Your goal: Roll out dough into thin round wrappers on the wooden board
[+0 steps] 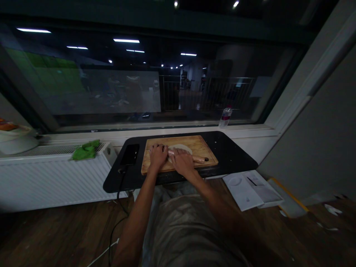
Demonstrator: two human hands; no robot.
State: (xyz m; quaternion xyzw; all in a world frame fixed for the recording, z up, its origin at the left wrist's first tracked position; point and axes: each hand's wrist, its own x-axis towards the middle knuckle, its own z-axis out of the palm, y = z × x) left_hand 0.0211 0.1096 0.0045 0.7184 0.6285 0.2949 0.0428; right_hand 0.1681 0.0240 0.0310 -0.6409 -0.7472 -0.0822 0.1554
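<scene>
2 hands (158, 156) | 1 rolling pin (198, 159) | 1 dough disc (185, 148) | 1 board (204, 148)

Left of the cutting board (204, 148), the worktop (236, 155) is obstructed by a phone (129, 154); passage is allowed at right.

I can see the person wears a loose, heavily creased top (191, 230) in dull grey-brown, paler grey cloth (160, 195) showing at its far left edge, with both forearms (142, 211) bare down to the bare left hand (158, 155) and right hand (182, 161).

Left hand (158, 155), right hand (182, 161) — rolling pin (198, 159), dough (184, 147) beneath.
</scene>
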